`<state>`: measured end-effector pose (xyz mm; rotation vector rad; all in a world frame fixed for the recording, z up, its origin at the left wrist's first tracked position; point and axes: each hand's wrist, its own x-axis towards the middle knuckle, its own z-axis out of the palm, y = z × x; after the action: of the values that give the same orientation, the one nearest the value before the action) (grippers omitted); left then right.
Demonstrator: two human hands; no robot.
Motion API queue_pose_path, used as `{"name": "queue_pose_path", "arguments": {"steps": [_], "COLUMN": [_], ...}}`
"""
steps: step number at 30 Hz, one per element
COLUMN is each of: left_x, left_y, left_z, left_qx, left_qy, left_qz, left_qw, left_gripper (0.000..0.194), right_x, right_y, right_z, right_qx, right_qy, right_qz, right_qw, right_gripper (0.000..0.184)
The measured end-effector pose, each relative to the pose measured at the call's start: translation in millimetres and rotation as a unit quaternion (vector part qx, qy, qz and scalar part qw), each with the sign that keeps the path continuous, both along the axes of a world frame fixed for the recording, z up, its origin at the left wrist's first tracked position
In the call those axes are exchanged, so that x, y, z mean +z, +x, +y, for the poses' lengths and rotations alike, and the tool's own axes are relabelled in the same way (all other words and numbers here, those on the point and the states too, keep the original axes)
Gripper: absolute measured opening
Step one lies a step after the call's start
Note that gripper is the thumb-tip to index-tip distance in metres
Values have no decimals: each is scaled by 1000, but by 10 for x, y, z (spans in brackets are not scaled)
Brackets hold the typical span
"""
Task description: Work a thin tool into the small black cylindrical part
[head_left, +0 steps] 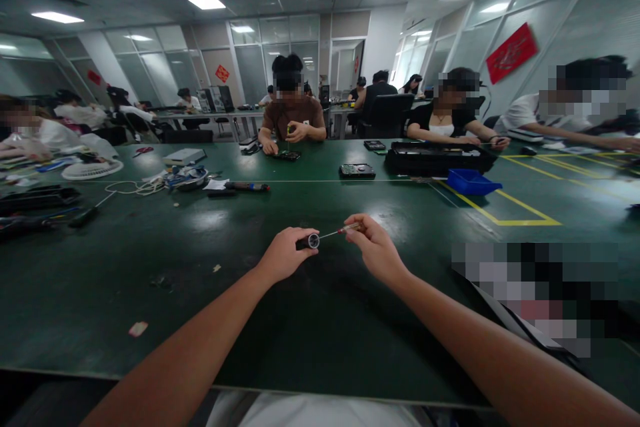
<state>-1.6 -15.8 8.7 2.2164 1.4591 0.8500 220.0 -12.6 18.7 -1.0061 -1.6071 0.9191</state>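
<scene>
My left hand (286,255) is closed around a dark cylinder (309,241) with a round, pale-rimmed end turned to the right. What the cylinder is, I cannot tell; most of it is hidden by my fingers. In my right hand (374,247) is a screwdriver (350,228) with a clear, red-tipped handle, pinched between thumb and fingers. Its thin shaft runs left and meets the cylinder's end, or comes very close to it. Both hands are held over the green table (320,333).
Across the table a person (293,110) works on a hard drive (286,155). Another hard drive (357,171), a blue bin (473,182) and a long black casing (440,157) lie ahead. Tools and cables (183,179) are at left. A blurred-out item (540,293) lies at right.
</scene>
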Motion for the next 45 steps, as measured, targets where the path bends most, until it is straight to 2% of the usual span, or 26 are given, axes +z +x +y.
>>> {"name": "queue_pose_path", "arguments": {"steps": [6,11,15,20,24,29,35,40,45], "left_x": [2,6,-7,28,19,-15,29,39,54], "left_y": [9,4,4,-9,-38,-48,-1,8,3], "left_z": [-4,0,7,16,55,65,38,34,23], "left_qx": [-6,-6,7,-19,8,-2,10,16,10], "left_qy": [3,3,6,68,64,52,30,36,35], "left_qz": [1,0,10,45,90,92,69,57,50], "left_qw": [1000,1000,1000,996,994,994,997,998,998], "left_gripper": [39,38,40,37,36,36,37,39,38], "right_x": [1,-9,12,-41,-62,-75,-98,-46,21], "right_y": [-22,-7,-20,-21,-24,-52,-43,-42,-48], "right_z": [-10,-6,7,102,118,92,89,35,-16], "right_qx": [-43,-27,-5,-9,-36,-26,-25,-24,-31], "right_qy": [5,-6,-19,-134,-167,-134,-60,-12,5], "right_qz": [-59,-13,22,152,173,148,98,59,19], "right_qw": [997,1000,1000,979,970,979,993,998,999], "right_gripper": [28,21,24,31,30,29,28,26,24]}}
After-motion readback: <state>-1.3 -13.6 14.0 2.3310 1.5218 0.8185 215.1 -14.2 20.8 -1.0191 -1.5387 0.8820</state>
